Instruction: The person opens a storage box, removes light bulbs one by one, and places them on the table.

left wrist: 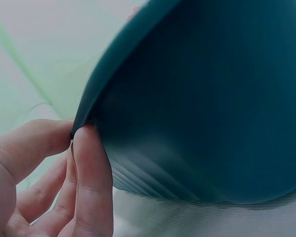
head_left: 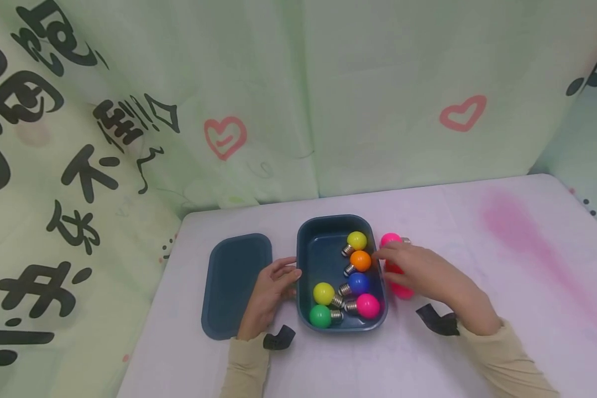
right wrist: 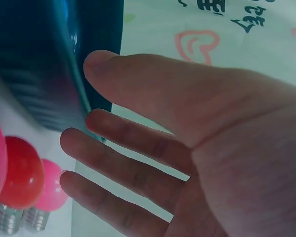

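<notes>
A dark blue box [head_left: 323, 255] stands on the table with several coloured bulbs in it, among them an orange bulb [head_left: 360, 260], a blue bulb [head_left: 359, 283] and a green bulb [head_left: 320, 316]. At its left side my left hand [head_left: 275, 290] pinches the rim [left wrist: 91, 94] between thumb and fingers. Over on the right side, my right hand [head_left: 420, 271] has its fingers extended, with thumb and fingertips right at the box's edge and no bulb held. Beneath and beside that hand lie a red bulb [right wrist: 24, 173] and pink bulbs [right wrist: 53, 186], partly hidden in the head view.
To the left of the box lies a flat dark blue lid [head_left: 236, 284], partly behind my left hand. The white table [head_left: 477, 221] has a pink stain at the right. A pale green printed curtain [head_left: 378, 110] hangs along the back and left.
</notes>
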The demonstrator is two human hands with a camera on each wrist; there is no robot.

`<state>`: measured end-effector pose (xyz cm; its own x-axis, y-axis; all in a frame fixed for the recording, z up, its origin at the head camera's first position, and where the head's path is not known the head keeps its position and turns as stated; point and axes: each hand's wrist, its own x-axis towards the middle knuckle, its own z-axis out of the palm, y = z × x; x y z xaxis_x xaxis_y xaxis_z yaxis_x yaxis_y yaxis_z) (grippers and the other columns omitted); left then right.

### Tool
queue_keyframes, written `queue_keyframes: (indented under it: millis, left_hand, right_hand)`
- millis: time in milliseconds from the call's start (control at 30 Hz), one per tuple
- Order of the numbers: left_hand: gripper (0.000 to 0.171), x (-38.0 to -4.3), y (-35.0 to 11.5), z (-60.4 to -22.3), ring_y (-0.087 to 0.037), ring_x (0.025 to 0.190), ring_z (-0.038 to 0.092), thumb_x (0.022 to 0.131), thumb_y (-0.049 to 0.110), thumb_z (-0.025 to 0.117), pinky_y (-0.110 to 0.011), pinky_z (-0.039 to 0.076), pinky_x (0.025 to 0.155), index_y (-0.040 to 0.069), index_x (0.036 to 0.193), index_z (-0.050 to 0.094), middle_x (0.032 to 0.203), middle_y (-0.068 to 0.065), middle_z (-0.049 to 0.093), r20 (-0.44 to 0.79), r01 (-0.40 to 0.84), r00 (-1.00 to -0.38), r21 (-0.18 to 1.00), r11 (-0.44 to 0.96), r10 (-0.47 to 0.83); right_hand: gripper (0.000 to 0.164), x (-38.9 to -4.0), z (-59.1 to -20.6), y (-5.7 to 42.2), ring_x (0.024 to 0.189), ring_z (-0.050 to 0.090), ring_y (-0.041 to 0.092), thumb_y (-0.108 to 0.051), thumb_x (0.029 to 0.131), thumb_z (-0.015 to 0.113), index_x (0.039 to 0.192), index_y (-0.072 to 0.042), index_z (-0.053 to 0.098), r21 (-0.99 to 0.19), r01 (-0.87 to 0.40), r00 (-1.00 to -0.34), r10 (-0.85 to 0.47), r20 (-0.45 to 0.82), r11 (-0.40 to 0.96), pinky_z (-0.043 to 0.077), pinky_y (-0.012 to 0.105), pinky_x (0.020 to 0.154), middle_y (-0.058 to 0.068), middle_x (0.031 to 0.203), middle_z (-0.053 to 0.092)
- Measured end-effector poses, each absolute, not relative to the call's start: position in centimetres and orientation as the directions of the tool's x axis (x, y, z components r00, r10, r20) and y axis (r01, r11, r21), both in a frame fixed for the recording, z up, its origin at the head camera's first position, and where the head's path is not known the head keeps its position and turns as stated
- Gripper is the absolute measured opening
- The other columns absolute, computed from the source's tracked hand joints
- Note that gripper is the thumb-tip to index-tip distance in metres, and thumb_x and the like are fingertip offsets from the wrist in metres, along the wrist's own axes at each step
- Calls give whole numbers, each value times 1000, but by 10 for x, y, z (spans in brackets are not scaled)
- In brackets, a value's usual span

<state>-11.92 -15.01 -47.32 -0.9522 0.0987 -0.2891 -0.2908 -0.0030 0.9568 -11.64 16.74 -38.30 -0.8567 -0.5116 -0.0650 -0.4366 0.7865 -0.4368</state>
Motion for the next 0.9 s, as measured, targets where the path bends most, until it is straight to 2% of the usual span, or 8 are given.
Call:
queue_keyframes:
  millis: [333, 600, 900]
  left_hand:
    - [52, -118, -149, -471, -14, 88, 63, 86, 26, 78, -26, 54, 73, 9, 132, 60, 109, -6, 68, -285, -287, -953, 958, -8, 101]
    - [50, -120, -150, -473, -15, 89, 63, 86, 24, 78, -27, 54, 73, 10, 131, 61, 109, -5, 68, -289, -290, -953, 957, -6, 97]
    - [49, -119, -150, -473, -14, 87, 63, 88, 21, 76, -26, 53, 72, 7, 132, 60, 105, -3, 68, -280, -282, -954, 959, -13, 105]
  right_hand:
    - [39, -113, -384, 148, 99, 64, 24, -16, 82, 81, 117, -4, 69, -372, -516, -835, -549, 21, 772, 58, 39, 83, 10, 109, 67]
    - [40, -113, -384, 129, 105, 64, 25, -16, 83, 80, 119, -5, 67, -391, -541, -812, -584, 10, 745, 58, 37, 82, 9, 113, 66]
    - [44, -113, -389, 112, 105, 65, 23, -21, 81, 83, 119, -6, 68, -315, -593, -790, -611, 51, 741, 58, 35, 83, 7, 111, 67]
